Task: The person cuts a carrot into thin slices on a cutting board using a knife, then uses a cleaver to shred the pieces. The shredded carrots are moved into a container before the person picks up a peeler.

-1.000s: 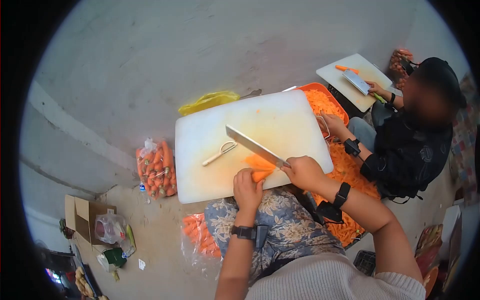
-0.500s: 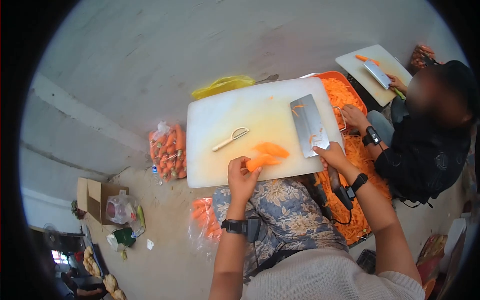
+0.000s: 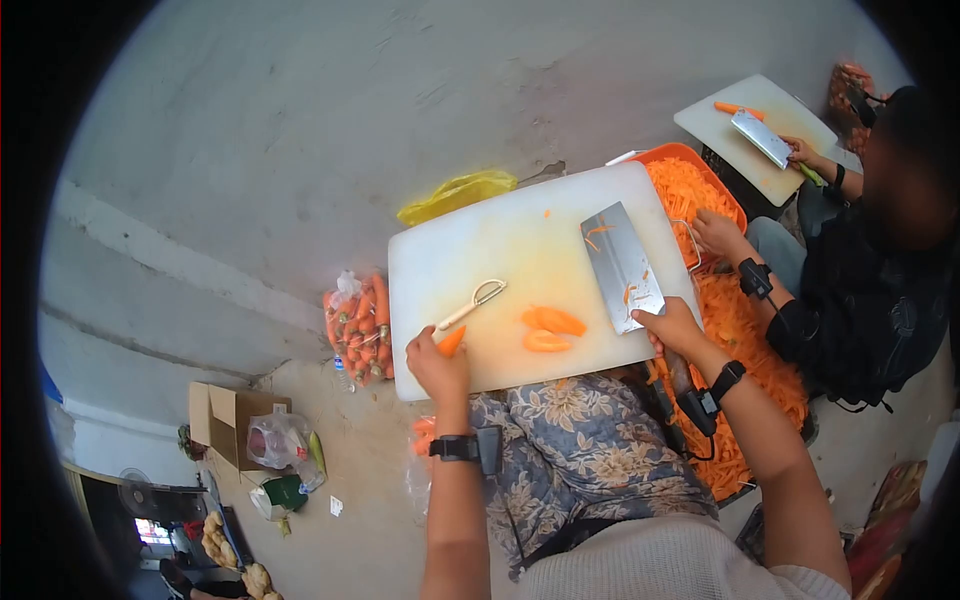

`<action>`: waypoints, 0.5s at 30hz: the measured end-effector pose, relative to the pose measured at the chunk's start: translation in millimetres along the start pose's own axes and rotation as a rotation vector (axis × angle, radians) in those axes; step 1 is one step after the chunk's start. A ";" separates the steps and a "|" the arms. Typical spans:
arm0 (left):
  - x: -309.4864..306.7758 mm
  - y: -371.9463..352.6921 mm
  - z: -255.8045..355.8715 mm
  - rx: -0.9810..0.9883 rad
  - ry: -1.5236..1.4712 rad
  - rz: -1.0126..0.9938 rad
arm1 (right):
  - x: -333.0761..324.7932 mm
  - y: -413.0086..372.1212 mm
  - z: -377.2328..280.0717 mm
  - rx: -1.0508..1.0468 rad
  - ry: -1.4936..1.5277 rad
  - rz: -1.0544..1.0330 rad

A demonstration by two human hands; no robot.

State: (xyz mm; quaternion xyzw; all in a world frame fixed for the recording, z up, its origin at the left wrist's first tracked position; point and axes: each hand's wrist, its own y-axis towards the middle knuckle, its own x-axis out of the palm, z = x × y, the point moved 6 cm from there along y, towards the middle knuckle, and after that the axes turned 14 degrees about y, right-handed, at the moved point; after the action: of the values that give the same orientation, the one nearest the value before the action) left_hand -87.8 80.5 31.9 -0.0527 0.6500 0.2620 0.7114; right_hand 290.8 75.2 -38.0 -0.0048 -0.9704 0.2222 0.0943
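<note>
My left hand (image 3: 438, 368) is closed on a pointed carrot piece (image 3: 453, 341) near the left front edge of the white cutting board (image 3: 430, 260). A peeler (image 3: 472, 305) with a pale handle lies just beyond its fingers. In my right hand (image 3: 674, 327) is the handle of a cleaver (image 3: 622, 262), whose broad blade rests tilted over the board's right side with orange shreds stuck on it. Between the hands, carrot slices (image 3: 547, 341) lie flat on the board.
Carrot shreds (image 3: 745, 350) fill containers at the right, including an orange tub (image 3: 735, 205). A co-worker's hand (image 3: 720, 235) reaches there; their other hand holds a cleaver (image 3: 760, 138) over another board (image 3: 700, 122). Bagged carrots (image 3: 362, 325) and a cardboard box (image 3: 222, 425) sit left.
My left hand has moved left, away from the slices, with a carrot piece in its fingers. The slices now lie free on the board. My right hand still holds the cleaver.
</note>
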 end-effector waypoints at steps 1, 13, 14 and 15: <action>-11.0 -3.0 23.3 0.190 -0.056 0.153 | -0.1 0.2 0.5 0.004 -0.001 0.001; 13.2 -44.8 152.1 0.757 -0.238 -0.237 | 0.5 -2.0 4.1 -0.004 -0.005 0.024; 11.5 -42.0 149.9 0.759 -0.237 -0.228 | 1.2 -1.4 0.9 -0.008 -0.011 0.026; 13.0 -40.6 143.9 0.740 -0.239 -0.275 | 1.7 -0.8 0.1 -0.015 -0.009 0.021</action>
State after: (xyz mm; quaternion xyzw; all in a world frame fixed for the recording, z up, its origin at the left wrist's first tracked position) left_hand 59.5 109.5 30.3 0.1510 0.6000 -0.0824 0.7813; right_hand 289.1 74.5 -37.4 -0.0149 -0.9724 0.2159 0.0873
